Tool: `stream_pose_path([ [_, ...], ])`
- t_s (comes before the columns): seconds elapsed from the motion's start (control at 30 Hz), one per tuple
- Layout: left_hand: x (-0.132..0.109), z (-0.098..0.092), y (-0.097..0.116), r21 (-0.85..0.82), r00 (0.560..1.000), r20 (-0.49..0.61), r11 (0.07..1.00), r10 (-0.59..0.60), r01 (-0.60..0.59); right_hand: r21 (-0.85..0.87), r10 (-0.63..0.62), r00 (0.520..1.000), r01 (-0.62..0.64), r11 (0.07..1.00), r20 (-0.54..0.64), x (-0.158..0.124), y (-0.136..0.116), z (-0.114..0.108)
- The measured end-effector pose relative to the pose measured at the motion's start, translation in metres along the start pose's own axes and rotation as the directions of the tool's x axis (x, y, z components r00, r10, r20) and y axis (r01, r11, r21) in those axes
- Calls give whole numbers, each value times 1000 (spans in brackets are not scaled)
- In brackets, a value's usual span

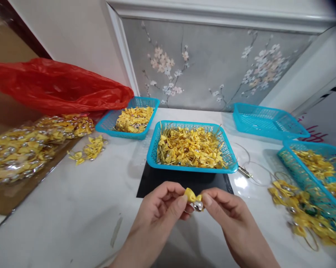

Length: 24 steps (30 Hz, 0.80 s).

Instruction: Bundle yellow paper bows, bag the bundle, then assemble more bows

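A small yellow ribbon bow (189, 195) with a silver bell (198, 206) hangs between my two hands, low in the middle of the view. My left hand (164, 210) pinches the bow's left loop between thumb and fingers. On the other side, my right hand (226, 212) pinches the right loop beside the bell. Just beyond them, a blue basket (193, 168) holds a heap of yellow bows (190, 147) with golden ties. A black mat (154, 182) lies partly beneath that basket and behind my hands.
Bagged bows (20, 156) and a red plastic bag (59, 87) are at the left, near a loose bow pile (91, 149). Another blue basket (145, 134) stands back left. Two more are at the right, by strung bows (304, 212) and metal snips (245, 172).
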<state>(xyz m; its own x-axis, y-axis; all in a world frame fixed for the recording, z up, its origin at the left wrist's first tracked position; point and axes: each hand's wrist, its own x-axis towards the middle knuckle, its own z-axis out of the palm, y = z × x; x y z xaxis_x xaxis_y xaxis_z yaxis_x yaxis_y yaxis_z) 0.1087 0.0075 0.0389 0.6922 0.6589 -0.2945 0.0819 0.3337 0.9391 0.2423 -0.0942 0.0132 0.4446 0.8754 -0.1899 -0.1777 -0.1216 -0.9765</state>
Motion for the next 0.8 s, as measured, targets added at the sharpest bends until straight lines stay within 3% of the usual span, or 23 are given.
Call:
stream_pose_path([
  [0.2,6,3,1,-38,1000,-18,999,-17,16,-106,19,998,-13,994,59,-3,-11,7],
  [0.37,3,3,-4,-2,996,85,999,-38,39,-58,-65,998,64,996,-6,-3,-6,4],
  [0.5,0,7,-9,31,992,87,996,-91,88,-15,-30,999,29,999,-19,-3,-2,7],
  [0.8,1,-3,-15,-205,962,219,956,-165,211,80,16,1000,-14,997,-26,-3,6,2],
])
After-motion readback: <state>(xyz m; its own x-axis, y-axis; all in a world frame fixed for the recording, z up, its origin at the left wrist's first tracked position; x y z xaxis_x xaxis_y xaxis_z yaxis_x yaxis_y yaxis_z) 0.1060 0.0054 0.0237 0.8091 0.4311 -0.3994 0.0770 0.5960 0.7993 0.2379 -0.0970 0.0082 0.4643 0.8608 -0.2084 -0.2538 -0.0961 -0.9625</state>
